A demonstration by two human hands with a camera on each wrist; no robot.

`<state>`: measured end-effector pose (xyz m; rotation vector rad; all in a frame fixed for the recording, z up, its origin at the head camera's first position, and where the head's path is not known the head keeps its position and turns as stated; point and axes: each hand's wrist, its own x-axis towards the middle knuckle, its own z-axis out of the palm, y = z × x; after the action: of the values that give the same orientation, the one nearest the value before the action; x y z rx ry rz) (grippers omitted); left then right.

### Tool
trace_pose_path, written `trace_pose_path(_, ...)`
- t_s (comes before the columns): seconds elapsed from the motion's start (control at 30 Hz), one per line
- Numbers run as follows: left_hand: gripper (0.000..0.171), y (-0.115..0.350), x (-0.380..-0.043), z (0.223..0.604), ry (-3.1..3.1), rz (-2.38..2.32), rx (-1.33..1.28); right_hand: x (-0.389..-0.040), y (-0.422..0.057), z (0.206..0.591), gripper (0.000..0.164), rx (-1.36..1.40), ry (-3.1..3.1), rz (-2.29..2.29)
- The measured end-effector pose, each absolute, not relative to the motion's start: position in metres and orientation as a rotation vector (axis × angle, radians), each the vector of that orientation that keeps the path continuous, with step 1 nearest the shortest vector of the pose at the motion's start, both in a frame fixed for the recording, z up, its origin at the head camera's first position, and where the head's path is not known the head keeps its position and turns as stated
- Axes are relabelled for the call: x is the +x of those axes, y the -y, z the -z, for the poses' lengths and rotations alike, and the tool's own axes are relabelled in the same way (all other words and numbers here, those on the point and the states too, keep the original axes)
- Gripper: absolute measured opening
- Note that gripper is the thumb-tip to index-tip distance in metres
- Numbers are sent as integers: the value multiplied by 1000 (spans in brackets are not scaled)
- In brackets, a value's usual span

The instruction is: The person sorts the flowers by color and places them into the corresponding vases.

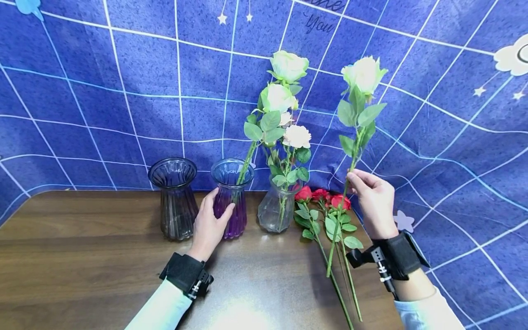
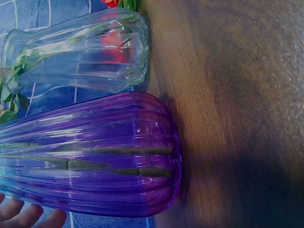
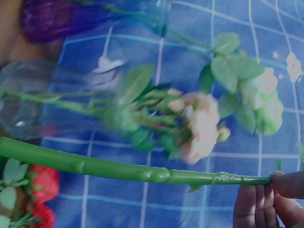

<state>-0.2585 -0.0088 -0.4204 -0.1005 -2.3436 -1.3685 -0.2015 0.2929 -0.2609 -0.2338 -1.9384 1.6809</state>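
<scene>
A white-and-green artificial rose with a long leafy stem (image 1: 358, 103) is upright, slightly slanted, pinched mid-stem between thumb and fingers of the right hand (image 1: 374, 199). Its lower stem passes in front of red artificial roses (image 1: 340, 201) lying on the table; whether it touches them I can't quite tell. The left hand (image 1: 210, 227) grips a ribbed purple glass vase with a blue rim (image 1: 237, 224), thumb in front, fingers round its side. Both wrists wear black straps (image 1: 181, 271).

The table is brown wood-grain (image 1: 103, 266), backed by a blue cloth with white grid lines (image 1: 136, 91).

Two more white-and-green roses (image 1: 278, 97) lean from the purple vase. A clear glass vase (image 1: 271, 217) of pale pink flowers (image 1: 297, 136) stands between it and the right hand; a smoky grey ribbed glass vase (image 1: 173, 201) stands just left of the left hand.
</scene>
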Motion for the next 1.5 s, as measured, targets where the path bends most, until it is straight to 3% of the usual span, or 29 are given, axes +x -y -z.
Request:
trace_pose_path(0.23,63,9,-258,420,2355,1371,-98,-208,-267,231,8,-78,1840,-1751)
trace_pose_path(0.53,62,9,-258,420,2340,1362,-100,-223,-228,189,11,159,1685,-1774)
trace_pose_path(0.97,62,9,-258,420,2341,1365,-90,-242,-175,138,15,289,1495,-1784)
trace_pose_path(1.5,63,10,-257,420,2375,1364,-86,-259,-138,134,18,298,1495,-1731)
